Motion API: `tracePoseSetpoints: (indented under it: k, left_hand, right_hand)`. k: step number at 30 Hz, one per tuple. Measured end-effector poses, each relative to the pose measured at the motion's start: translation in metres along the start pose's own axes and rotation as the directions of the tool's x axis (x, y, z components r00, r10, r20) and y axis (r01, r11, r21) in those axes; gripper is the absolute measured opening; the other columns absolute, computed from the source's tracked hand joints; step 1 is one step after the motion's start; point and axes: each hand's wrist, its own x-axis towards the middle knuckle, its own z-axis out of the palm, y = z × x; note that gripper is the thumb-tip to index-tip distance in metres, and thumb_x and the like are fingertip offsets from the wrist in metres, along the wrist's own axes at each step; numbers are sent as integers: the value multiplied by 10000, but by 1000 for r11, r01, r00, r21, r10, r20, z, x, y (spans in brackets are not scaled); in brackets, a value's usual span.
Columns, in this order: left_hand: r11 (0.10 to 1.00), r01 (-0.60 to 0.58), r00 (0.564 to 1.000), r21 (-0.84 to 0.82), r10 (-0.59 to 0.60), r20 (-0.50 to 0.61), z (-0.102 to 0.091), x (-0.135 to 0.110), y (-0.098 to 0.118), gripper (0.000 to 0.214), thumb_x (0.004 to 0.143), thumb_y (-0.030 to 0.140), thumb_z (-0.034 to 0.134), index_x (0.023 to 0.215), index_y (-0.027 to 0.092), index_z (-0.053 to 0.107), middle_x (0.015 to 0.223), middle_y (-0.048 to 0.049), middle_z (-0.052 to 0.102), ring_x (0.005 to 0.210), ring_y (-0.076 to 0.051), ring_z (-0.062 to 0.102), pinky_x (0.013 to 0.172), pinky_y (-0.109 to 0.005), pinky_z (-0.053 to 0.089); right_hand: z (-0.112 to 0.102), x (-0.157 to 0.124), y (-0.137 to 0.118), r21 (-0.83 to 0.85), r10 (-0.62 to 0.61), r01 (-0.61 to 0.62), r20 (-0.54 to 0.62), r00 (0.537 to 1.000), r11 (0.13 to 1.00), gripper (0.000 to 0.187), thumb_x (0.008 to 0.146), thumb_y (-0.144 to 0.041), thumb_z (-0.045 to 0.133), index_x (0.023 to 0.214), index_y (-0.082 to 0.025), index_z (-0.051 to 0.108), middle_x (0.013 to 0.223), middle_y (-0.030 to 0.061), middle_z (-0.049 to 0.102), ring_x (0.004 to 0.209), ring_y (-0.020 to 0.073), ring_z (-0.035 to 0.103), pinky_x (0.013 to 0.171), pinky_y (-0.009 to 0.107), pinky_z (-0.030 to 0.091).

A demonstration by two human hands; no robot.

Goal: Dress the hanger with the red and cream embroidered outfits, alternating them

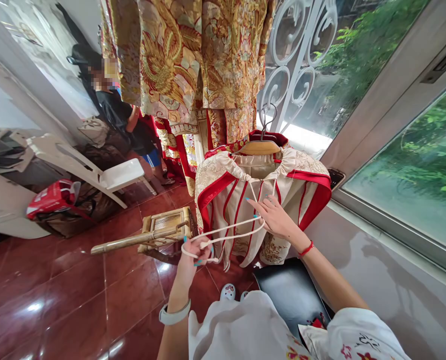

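A white embroidered garment (pixel 241 210) with red trim hangs from a wooden hanger (pixel 260 147) in front of me. White cords (pixel 232 237) come from its gathered neckline and stretch between my hands. My left hand (pixel 196 251) is closed around the cord, which loops over its fingers. Close to the front of the garment, my right hand (pixel 273 215) pinches the cord near the neckline. The cord's far ends are partly hidden by my fingers.
Gold embroidered garments (pixel 170 65) hang behind. A bamboo chair (pixel 163 227) stands at left, a white chair (pixel 121 175) beyond it. A black seat (pixel 290 290) is below my right arm. A phone (pixel 336 178) lies on the window ledge. Another person (pixel 123 120) stands at back left.
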Motion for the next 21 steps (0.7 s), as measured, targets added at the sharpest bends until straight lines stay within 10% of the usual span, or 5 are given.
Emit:
tracePoseSetpoints:
  k: [5,10,15,17,21]
  left_hand:
    - [982,-166,972,86,178,-153,-21,3,0,664,751,774,601,507,164,507,449,68,245,427,-55,196,434,-205,211]
    - [983,-184,953,-3,178,-247,-38,13,-7,530,791,616,623,532,182,463,489,56,319,458,-73,270,454,-210,285]
    - [913,-310,674,265,408,-616,-22,24,-1,144,733,273,660,837,189,606,792,5,576,680,-123,508,589,-216,398]
    - [795,-406,644,451,599,-476,6,28,7,170,772,233,593,935,202,631,931,-18,623,809,-153,558,702,-239,450]
    - [481,-662,701,575,670,246,85,48,34,266,888,238,462,1048,200,671,1116,-73,668,1074,-216,594,991,-333,442]
  right_hand:
    - [-15,-10,7,319,30,-11,-56,998,948,591,997,-243,270,1586,-194,289,1016,77,675,909,252,558,1043,524,389]
    - [-21,-4,2,585,152,-29,-162,975,810,443,1052,-357,272,1282,-264,638,966,76,691,911,246,597,972,489,446]
    - [-18,-1,2,547,222,-29,-289,931,836,302,1029,-319,457,969,-273,749,876,62,687,838,213,609,829,407,498]
    - [-19,-2,2,443,194,-15,-363,911,897,298,1019,-243,464,981,-284,756,884,59,690,815,202,605,822,408,498]
    - [-19,-2,-4,303,176,-46,-419,891,952,335,1019,-199,429,1000,-285,752,931,74,714,802,200,616,796,408,506]
